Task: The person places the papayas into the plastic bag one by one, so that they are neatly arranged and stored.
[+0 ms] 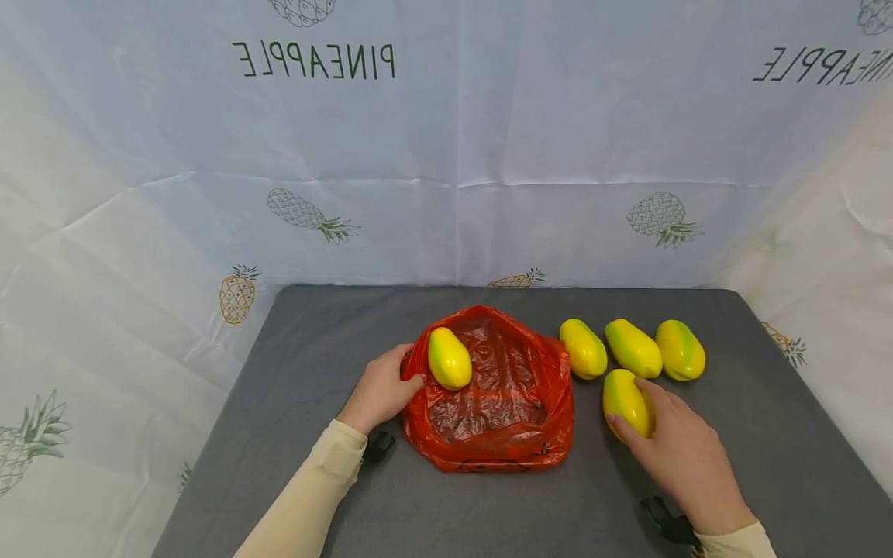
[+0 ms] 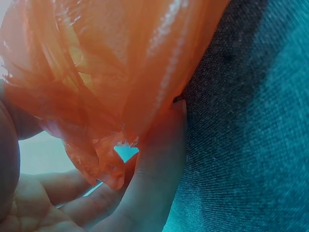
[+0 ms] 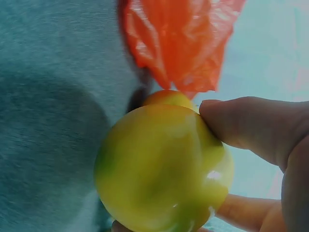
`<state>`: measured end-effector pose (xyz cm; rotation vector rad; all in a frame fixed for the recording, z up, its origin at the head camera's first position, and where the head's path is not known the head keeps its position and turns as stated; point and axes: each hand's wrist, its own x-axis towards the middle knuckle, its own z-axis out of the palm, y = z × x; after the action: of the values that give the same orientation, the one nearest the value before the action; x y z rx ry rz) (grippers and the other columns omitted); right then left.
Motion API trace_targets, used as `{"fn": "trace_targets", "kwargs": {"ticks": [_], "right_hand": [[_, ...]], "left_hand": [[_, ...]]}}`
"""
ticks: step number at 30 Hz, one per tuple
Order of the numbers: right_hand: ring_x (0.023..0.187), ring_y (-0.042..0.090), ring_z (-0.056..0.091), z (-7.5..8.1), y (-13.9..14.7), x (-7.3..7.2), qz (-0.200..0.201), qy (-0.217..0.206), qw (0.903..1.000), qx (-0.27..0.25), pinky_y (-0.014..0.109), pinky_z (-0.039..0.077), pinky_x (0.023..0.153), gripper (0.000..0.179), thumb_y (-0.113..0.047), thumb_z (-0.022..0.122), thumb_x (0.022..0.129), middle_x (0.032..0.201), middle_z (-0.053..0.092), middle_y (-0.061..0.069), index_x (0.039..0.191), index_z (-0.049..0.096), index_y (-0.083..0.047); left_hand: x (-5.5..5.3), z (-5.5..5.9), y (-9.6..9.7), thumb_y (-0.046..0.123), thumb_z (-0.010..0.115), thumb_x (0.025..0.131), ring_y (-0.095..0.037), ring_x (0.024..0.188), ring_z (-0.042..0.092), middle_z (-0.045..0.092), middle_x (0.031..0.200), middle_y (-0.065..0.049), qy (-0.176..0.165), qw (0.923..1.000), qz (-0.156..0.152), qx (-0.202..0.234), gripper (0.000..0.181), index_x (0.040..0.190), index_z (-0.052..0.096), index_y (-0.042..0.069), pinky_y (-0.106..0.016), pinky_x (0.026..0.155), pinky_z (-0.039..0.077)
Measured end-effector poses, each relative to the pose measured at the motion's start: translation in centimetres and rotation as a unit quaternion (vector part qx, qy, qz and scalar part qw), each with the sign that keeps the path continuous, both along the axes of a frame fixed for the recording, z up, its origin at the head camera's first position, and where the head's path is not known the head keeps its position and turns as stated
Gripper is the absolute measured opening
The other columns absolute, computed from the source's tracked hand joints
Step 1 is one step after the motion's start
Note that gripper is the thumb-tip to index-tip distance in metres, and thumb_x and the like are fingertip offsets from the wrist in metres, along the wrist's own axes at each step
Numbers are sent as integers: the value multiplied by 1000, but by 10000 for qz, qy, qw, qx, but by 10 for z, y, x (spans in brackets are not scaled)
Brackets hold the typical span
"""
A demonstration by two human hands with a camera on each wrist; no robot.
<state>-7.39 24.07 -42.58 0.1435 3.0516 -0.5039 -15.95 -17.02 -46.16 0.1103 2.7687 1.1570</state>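
Observation:
A red plastic bag (image 1: 488, 449) lies on the grey table with its mouth spread wide. My left hand (image 1: 382, 391) grips the left side of its rim, and in the left wrist view the fingers (image 2: 157, 169) curl about the thin plastic (image 2: 120, 72). One yellow mango (image 1: 449, 359) rests inside, against the bag's left wall. To the right of the bag, my right hand (image 1: 687, 449) holds another yellow-green mango (image 1: 623, 399) between thumb and fingers. In the right wrist view this mango (image 3: 159, 164) fills the grasp, with the bag (image 3: 178, 43) beyond it.
Behind the right hand, a mango (image 1: 583, 349) sits at the bag's right edge. Two more mangoes, one in the middle (image 1: 633, 349) and one at the right (image 1: 680, 350), lie beside it. A pineapple-printed cloth (image 1: 453, 139) hangs behind the table (image 1: 335, 318).

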Motion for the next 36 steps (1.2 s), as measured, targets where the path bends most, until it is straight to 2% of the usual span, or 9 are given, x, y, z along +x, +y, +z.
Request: {"fn": "trace_targets", "kwargs": {"ticks": [6, 10, 15, 22, 29, 36], "right_hand": [[108, 52, 67, 15, -3, 5, 48, 391, 9992, 3, 68, 55, 80, 84, -55, 75, 97, 140, 60, 38, 152, 53, 5], [107, 51, 67, 25, -6, 3, 137, 589, 9982, -49, 66, 55, 78, 86, -60, 73, 97, 140, 61, 37, 153, 53, 3], [111, 51, 67, 37, -17, -3, 314, 591, 9975, -222, 66, 56, 80, 90, -67, 67, 98, 143, 62, 35, 156, 52, 0], [113, 43, 69, 50, -44, -16, 719, 737, 9933, -528, 60, 59, 81, 84, -56, 76, 97, 145, 64, 28, 158, 52, -4], [112, 37, 71, 53, -76, -28, 1110, 770, 9874, -822, 54, 61, 83, 78, -49, 77, 98, 149, 64, 23, 160, 51, -9], [105, 27, 70, 45, -108, -38, 1416, 690, 9826, -986, 45, 61, 79, 74, -48, 78, 98, 144, 68, 13, 159, 53, -15]], "left_hand": [[1, 1, 0, 23, 74, 99, -28, 116, 72, 69, 143, -15, 1, 10000, 7, 17, 63, 155, 54, 3, -50, 101, 63], [1, 1, -1, 23, 74, 99, -28, 117, 73, 69, 144, -15, -8, 10000, 22, 13, 63, 155, 54, 3, -50, 100, 63], [1, 2, -1, 23, 74, 99, -28, 117, 72, 69, 144, -15, 13, 10000, 19, 19, 63, 155, 54, 2, -50, 101, 63], [1, 2, 1, 21, 74, 99, -28, 115, 72, 70, 143, -14, 19, 10000, 6, 38, 62, 155, 54, 3, -50, 101, 63], [2, 2, 1, 20, 74, 99, -28, 113, 72, 71, 140, -15, 75, 9999, -11, 111, 60, 153, 56, 2, -51, 100, 63], [1, 5, -1, 20, 74, 99, -25, 108, 73, 72, 138, -13, 20, 9999, 29, 164, 60, 153, 56, 3, -49, 98, 64]]}}
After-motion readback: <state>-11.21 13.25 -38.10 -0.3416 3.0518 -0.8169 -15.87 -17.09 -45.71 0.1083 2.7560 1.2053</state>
